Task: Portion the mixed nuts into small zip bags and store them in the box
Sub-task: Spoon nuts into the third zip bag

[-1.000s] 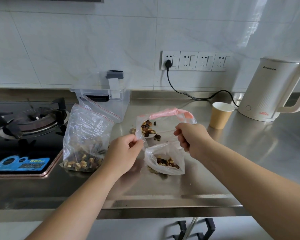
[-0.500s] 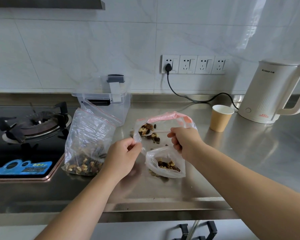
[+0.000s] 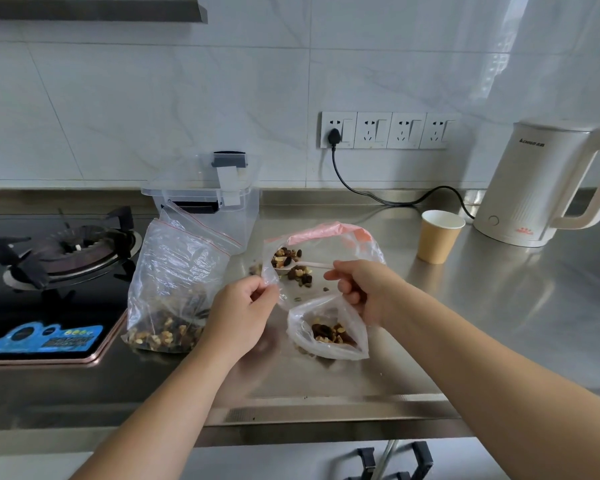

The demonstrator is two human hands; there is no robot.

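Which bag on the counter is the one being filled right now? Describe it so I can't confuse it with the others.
Start at the gas stove on the left, pass the big upright bag of mixed nuts beside it, and go to the two hands. The small zip bag hangs between the left hand and right hand, mouth open, pink strip on top. Unlike the big bag, it holds only a few nuts.
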